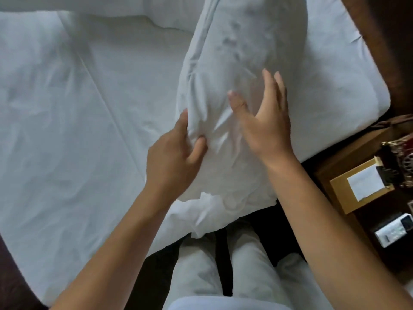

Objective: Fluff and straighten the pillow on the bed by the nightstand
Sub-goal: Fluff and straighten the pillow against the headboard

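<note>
A long white pillow (241, 52) stands lengthwise on the white bed (67, 119), running from the near edge toward the top of the view, its case creased near my hands. My left hand (174, 153) presses against the pillow's left side, thumb and fingers sunk into the fabric in a loose grip. My right hand (263, 121) is flat and spread, fingers apart, hovering over or just touching the pillow's right face. The pillow's near end hangs over the bed edge above my legs.
A dark wooden nightstand (348, 157) stands at the right, holding a yellow-framed card (362, 182), an ornate dark red object (400, 162) and a white remote (393, 229). Another white pillow or duvet (89, 7) lies across the bed's far end. A dark headboard (384, 41) runs at upper right.
</note>
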`<state>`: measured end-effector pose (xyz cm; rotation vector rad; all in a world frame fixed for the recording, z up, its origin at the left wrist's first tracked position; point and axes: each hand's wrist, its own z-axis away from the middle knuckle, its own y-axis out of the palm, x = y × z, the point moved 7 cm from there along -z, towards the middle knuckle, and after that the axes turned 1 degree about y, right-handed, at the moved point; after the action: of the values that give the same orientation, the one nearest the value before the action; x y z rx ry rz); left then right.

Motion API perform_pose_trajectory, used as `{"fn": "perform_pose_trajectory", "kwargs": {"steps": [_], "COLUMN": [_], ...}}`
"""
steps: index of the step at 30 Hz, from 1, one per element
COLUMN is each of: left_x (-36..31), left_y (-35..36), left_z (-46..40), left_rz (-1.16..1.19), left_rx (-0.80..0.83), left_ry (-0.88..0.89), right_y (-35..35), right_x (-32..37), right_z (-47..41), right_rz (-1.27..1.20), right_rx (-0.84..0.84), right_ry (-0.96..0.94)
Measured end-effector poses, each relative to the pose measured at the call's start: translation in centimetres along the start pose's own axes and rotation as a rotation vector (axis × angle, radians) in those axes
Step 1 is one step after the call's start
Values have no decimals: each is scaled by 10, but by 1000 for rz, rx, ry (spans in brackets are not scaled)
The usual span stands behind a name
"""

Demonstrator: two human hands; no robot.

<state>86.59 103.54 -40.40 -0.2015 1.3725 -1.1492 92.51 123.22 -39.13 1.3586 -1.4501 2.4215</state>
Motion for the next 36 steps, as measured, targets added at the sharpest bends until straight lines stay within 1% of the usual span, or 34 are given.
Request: {"fn": "perform_pose_trajectory", "kwargs": {"steps": [2, 4, 8, 11, 13, 15, 18, 20, 22, 23, 25, 27, 28, 29, 33, 36], "left_x": [-13, -21, -42, -52, -57, -57, -54, -54, -58, -54, -57, -75, -88, -104, -168, -203], "left_y": [9, 18, 40, 68, 84, 95, 100, 97, 94, 87, 74, 61, 57, 57, 92, 132], "left_z": [9, 18, 41, 57, 67, 74, 74, 67, 57, 47, 23, -3, -14, -26, -75, -93], "left_rz": [36, 93, 178, 177, 191, 207, 273, 343, 420, 454, 443, 327, 256, 189, -12, -84], "left_rx": [73, 138, 247, 415, 551, 679, 816, 856, 842, 789, 584, 365, 292, 254, 253, 290], "left_ry": [39, 90, 223, 314, 359, 393, 359, 312, 185, 127, 97, 100, 96, 96, 124, 53], "right_y": [-6, -8, -14, -29, -40, -49, -58, -63, -72, -72, -79, -86, -87, -87, -84, -79], "right_x": [18, 26, 7, -18, -35, -52, -74, -86, -99, -101, -107, -114, -116, -117, -119, -131], "right_z": [-2, 0, 6, 9, 10, 13, 16, 18, 19, 18, 19, 22, 25, 30, 61, 77], "right_rz": [-22, 12, 175, 217, 203, 178, 155, 143, 124, 113, 63, 28, 23, 21, 36, 82], "right_rx": [76, 124, 166, 65, -19, -64, -91, -96, -89, -79, -56, -34, -22, -12, 14, 85], "right_ry": [-10, -14, 25, 76, 110, 132, 108, 88, 74, 64, 55, 61, 66, 66, -16, 18]}}
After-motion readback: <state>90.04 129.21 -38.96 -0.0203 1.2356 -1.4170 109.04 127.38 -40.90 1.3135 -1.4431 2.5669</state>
